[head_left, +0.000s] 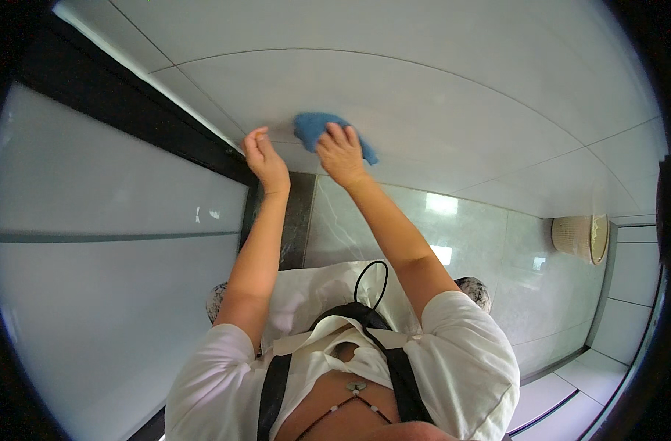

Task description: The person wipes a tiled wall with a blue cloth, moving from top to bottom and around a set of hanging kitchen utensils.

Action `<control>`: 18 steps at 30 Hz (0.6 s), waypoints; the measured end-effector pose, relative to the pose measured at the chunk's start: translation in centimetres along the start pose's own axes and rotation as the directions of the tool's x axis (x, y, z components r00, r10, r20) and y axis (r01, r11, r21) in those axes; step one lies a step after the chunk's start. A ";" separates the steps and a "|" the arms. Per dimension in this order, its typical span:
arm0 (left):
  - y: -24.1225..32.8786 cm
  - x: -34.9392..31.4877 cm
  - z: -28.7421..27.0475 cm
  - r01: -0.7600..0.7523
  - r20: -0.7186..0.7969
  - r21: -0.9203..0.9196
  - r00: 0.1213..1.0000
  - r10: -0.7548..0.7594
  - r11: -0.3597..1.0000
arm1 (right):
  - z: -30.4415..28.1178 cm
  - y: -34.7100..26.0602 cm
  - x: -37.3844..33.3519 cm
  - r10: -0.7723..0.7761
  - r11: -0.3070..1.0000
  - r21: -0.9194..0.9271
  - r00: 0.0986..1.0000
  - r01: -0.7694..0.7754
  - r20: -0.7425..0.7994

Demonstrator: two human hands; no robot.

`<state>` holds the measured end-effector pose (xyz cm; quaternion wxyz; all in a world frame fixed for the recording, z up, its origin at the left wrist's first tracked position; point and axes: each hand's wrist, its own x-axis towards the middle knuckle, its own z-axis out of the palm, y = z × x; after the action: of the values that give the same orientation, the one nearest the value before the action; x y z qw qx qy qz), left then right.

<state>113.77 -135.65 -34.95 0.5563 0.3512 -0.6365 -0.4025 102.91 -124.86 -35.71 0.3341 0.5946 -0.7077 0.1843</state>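
Note:
A blue cloth (pixel 315 129) lies spread against the pale tiled wall (pixel 424 110). My right hand (pixel 341 156) presses it there from above, fingers laid over the fabric, and part of the cloth shows past them on both sides. To its left my left hand (pixel 268 163) is raised beside the dark door frame (pixel 203 151), with the fingers loosely bent and apart from the cloth. Nothing shows in that hand. Whether its fingertips touch the wall or the frame I cannot tell.
On the left stands a frosted glass door panel (pixel 115 294) in its dark frame. Glossy grey floor tiles (pixel 482 228) stretch below the wall. A cream ribbed waste bin (pixel 574 235) with a clear liner stands in the right corner. A dark stone threshold (pixel 299 220) lies below my left hand.

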 end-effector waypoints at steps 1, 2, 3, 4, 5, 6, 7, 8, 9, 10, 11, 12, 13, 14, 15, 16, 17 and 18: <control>-0.6 0.5 -0.4 -0.009 -0.016 0.016 1.000 0.009 1.000 | 0.0 -0.8 0.9 -0.041 0.999 0.019 0.999 0.041 0.005; -1.0 0.5 -0.4 -0.027 -0.021 0.043 0.999 0.028 0.999 | 0.4 -1.4 1.5 -0.039 0.999 0.023 0.999 0.040 -0.014; -0.4 0.9 -0.4 -0.048 -0.029 0.074 0.998 0.050 0.996 | 0.7 -1.9 2.4 -0.039 0.999 0.032 0.999 0.040 -0.038; 0.2 1.1 -0.3 -0.070 -0.033 0.103 0.997 0.073 0.992 | 0.7 -2.1 2.8 -0.036 0.999 0.038 0.997 0.038 -0.062; 0.9 0.8 -0.3 -0.054 -0.017 0.099 0.998 0.056 0.994 | 0.4 -2.0 2.6 -0.033 0.999 0.036 0.999 0.034 -0.023; 1.1 0.8 -0.4 -0.058 0.017 0.079 0.998 0.056 0.995 | 0.1 -1.7 2.4 -0.023 0.999 0.034 0.999 0.024 -0.026; 1.1 0.9 -0.5 -0.061 0.055 0.056 0.997 0.058 0.997 | -0.3 -1.2 1.9 -0.009 1.000 0.027 1.000 0.010 -0.028; 1.3 0.9 -0.3 -0.064 0.099 0.030 0.993 0.061 0.997 | -0.7 -0.5 1.4 0.009 1.000 0.017 0.999 -0.008 -0.031; 0.6 -0.1 0.3 -0.001 0.113 -0.041 0.994 0.006 0.999 | 0.0 0.2 -0.6 0.015 1.000 0.014 0.999 -0.014 -0.037; 1.2 -0.4 0.8 -0.044 0.151 0.009 0.988 0.042 0.999 | -0.1 1.5 -2.2 0.023 1.000 0.011 0.999 -0.022 -0.043; 1.8 -1.0 1.5 -0.047 0.202 -0.003 0.978 0.047 0.999 | -0.3 2.9 -4.0 0.033 0.999 0.006 0.998 -0.033 -0.049; 2.7 -1.4 2.1 -0.053 0.249 -0.013 0.967 0.055 0.999 | -1.0 4.7 -5.6 0.014 1.000 -0.009 0.999 -0.015 -0.033; 3.3 -1.9 2.9 -0.065 0.298 -0.029 0.952 0.071 0.997 | -1.7 6.7 -7.6 -0.003 1.000 -0.025 1.000 0.003 -0.018; 3.6 -2.4 3.6 -0.075 0.345 -0.042 0.935 0.085 0.996 | -2.3 8.5 -9.6 -0.020 0.999 -0.036 1.000 0.020 -0.001; 3.7 -2.8 4.4 -0.083 0.391 -0.054 0.915 0.097 0.995 | -3.0 10.1 -11.6 0.001 0.997 -0.072 0.999 0.001 0.036; 3.8 -3.0 5.3 -0.172 0.414 -0.065 0.892 0.183 0.983 | -3.5 11.6 -13.7 0.022 0.994 -0.107 0.997 -0.014 0.074; 4.0 -3.6 6.1 -0.257 0.433 -0.075 0.862 0.264 0.963 | -3.7 13.2 -16.1 0.072 0.986 -0.161 0.989 -0.051 0.128; 4.1 -4.0 6.7 -0.343 0.450 -0.084 0.825 0.343 0.935 | -4.0 14.4 -18.2 0.125 0.974 -0.211 0.976 -0.086 0.176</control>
<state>107.65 -129.50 -33.28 0.4536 0.1267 -0.8023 -0.3668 91.25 -105.88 -43.52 0.3140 0.5337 -0.7819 0.0721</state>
